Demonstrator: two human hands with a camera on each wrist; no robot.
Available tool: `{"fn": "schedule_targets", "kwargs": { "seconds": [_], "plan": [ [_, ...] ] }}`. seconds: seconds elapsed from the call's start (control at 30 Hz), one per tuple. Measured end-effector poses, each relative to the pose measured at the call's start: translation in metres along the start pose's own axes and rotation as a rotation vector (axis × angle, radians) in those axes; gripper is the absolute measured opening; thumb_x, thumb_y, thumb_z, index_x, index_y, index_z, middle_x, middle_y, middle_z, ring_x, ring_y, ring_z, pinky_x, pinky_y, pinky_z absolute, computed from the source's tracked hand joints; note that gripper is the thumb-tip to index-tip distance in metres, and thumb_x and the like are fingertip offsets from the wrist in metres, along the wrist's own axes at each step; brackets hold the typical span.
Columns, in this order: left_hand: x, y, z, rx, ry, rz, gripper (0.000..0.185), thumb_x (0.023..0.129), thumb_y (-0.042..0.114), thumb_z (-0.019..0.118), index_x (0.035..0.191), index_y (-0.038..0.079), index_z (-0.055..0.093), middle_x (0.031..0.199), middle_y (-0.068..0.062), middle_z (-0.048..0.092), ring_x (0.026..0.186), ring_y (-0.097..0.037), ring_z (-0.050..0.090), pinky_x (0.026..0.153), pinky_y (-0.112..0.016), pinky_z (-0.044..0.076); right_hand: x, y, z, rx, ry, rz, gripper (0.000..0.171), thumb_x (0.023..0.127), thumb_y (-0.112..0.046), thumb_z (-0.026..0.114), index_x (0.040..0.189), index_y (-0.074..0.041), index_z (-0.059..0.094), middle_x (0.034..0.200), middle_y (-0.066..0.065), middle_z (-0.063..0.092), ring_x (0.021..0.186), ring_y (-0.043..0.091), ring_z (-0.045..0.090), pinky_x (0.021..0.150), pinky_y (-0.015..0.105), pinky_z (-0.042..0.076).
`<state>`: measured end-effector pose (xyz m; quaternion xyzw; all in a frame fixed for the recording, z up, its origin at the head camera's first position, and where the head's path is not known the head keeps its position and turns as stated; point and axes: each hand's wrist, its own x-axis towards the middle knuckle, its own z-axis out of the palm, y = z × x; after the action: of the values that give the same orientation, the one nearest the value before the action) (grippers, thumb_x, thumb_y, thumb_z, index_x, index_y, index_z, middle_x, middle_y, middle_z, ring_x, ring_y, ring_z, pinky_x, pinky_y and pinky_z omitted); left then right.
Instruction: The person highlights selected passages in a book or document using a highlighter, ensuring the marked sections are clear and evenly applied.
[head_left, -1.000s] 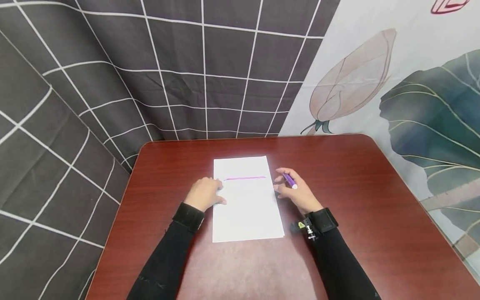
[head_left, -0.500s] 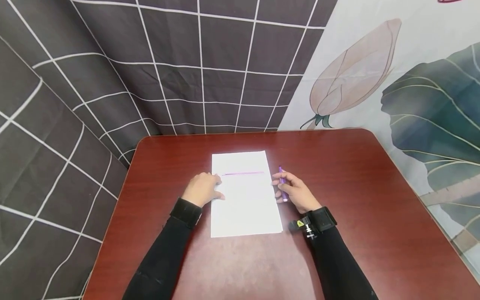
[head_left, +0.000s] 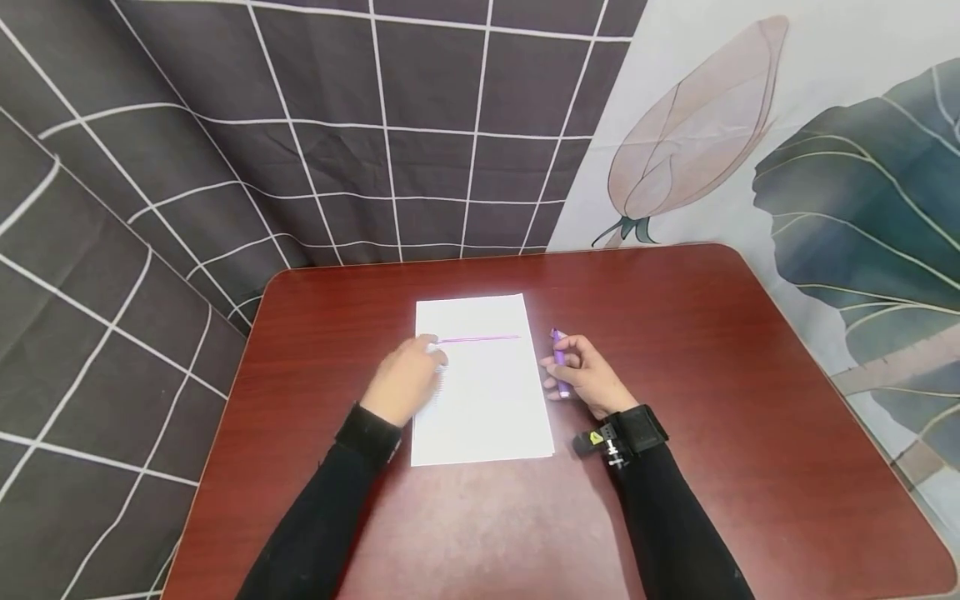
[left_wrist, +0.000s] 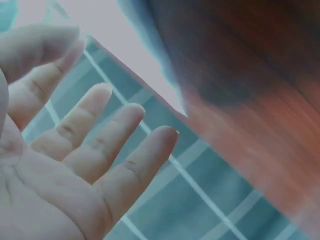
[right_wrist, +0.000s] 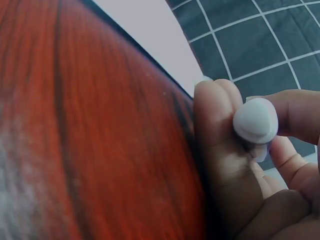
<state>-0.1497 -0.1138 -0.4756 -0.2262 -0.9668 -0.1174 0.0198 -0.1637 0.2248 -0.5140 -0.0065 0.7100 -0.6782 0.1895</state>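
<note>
Left hand (head_left: 405, 382), fingers spread, is resting on the paper (head_left: 487, 392); right hand (head_left: 588, 375) fingers are pinching a purple marker (head_left: 558, 360) beside it.

I see my right hand (right_wrist: 250, 165) close up at the right of the frame, fingers (right_wrist: 215, 115) curled round a pen (right_wrist: 255, 121), only its rounded white end showing, pinched against the thumb. Red-brown desk (right_wrist: 90, 140) fills the left, blurred. Beyond the desk's far edge, a pale strip, then dark cloth with a white grid (right_wrist: 250, 40).
</note>
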Motion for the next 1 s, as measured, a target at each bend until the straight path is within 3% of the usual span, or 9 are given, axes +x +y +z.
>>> {"fn": "schedule_targets", "kwargs": {
  "seconds": [0.07, 0.13, 0.27, 0.4, 0.67, 0.8, 0.83, 1.0],
  "plan": [
    [-0.004, 0.018, 0.000, 0.027, -0.017, 0.073, 0.035, 0.098, 0.028, 0.092, 0.128, 0.012, 0.084, 0.144, -0.017, 0.078, 0.134, -0.036, 0.075, 0.104, -0.054, 0.068, 0.001, -0.001, 0.001, 0.006, 0.012, 0.004, 0.033, 0.113, 0.000, 0.062, 0.138, -0.003, 0.040, 0.123, 0.012, 0.076, 0.084, 0.012, 0.077, 0.077, 0.031, 0.071],
    [-0.008, 0.036, -0.001, 0.043, -0.065, 0.132, 0.053, 0.093, 0.045, 0.095, 0.134, 0.013, 0.082, 0.145, -0.015, 0.079, 0.137, -0.036, 0.074, 0.103, -0.057, 0.068, 0.001, -0.002, 0.002, 0.008, 0.024, 0.003, 0.033, 0.113, -0.001, 0.063, 0.138, -0.003, 0.040, 0.120, 0.009, 0.076, 0.084, 0.011, 0.078, 0.077, 0.031, 0.071],
    [-0.014, 0.063, 0.001, 0.065, -0.211, 0.150, 0.089, 0.078, 0.069, 0.097, 0.149, 0.020, 0.074, 0.161, -0.012, 0.069, 0.151, -0.040, 0.065, 0.105, -0.065, 0.065, 0.001, -0.002, 0.003, 0.012, 0.039, 0.001, 0.033, 0.112, -0.001, 0.064, 0.137, -0.003, 0.042, 0.118, 0.007, 0.077, 0.084, 0.011, 0.078, 0.076, 0.031, 0.071],
    [-0.020, 0.073, 0.009, 0.067, -0.297, 0.147, 0.095, 0.075, 0.068, 0.100, 0.154, 0.025, 0.070, 0.169, -0.012, 0.063, 0.157, -0.042, 0.060, 0.107, -0.065, 0.065, 0.000, 0.001, 0.004, 0.006, 0.029, 0.009, 0.032, 0.113, -0.003, 0.065, 0.136, -0.004, 0.043, 0.120, 0.009, 0.077, 0.086, 0.011, 0.078, 0.077, 0.032, 0.071],
    [-0.027, 0.073, 0.013, 0.059, -0.248, 0.226, 0.063, 0.089, 0.041, 0.099, 0.145, 0.022, 0.077, 0.155, -0.010, 0.074, 0.144, -0.038, 0.072, 0.105, -0.050, 0.069, -0.006, 0.009, 0.003, -0.006, 0.024, 0.010, 0.031, 0.113, -0.003, 0.063, 0.137, 0.000, 0.042, 0.128, 0.021, 0.076, 0.085, 0.010, 0.078, 0.076, 0.031, 0.071],
    [-0.027, 0.073, 0.015, 0.036, -0.219, 0.211, 0.063, 0.085, 0.033, 0.101, 0.143, 0.018, 0.079, 0.150, -0.009, 0.078, 0.140, -0.035, 0.075, 0.102, -0.047, 0.069, -0.007, 0.011, 0.003, 0.002, 0.017, 0.009, 0.032, 0.113, -0.001, 0.061, 0.138, 0.001, 0.042, 0.130, 0.025, 0.074, 0.085, 0.010, 0.078, 0.077, 0.032, 0.071],
    [-0.025, 0.067, 0.027, 0.033, -0.194, 0.211, 0.067, 0.084, 0.034, 0.102, 0.144, 0.017, 0.078, 0.150, -0.009, 0.078, 0.141, -0.034, 0.075, 0.103, -0.046, 0.069, -0.007, 0.011, 0.002, 0.001, 0.016, 0.005, 0.031, 0.113, -0.001, 0.061, 0.138, 0.001, 0.042, 0.131, 0.028, 0.074, 0.085, 0.010, 0.077, 0.077, 0.032, 0.071],
    [-0.017, 0.068, 0.028, 0.035, -0.180, 0.162, 0.071, 0.080, 0.029, 0.104, 0.144, 0.015, 0.077, 0.146, -0.007, 0.080, 0.136, -0.030, 0.078, 0.095, -0.042, 0.071, -0.004, 0.005, 0.001, -0.021, 0.022, -0.013, 0.030, 0.113, -0.001, 0.061, 0.137, 0.001, 0.042, 0.139, 0.038, 0.069, 0.085, 0.010, 0.077, 0.076, 0.031, 0.071]
  ]
}}
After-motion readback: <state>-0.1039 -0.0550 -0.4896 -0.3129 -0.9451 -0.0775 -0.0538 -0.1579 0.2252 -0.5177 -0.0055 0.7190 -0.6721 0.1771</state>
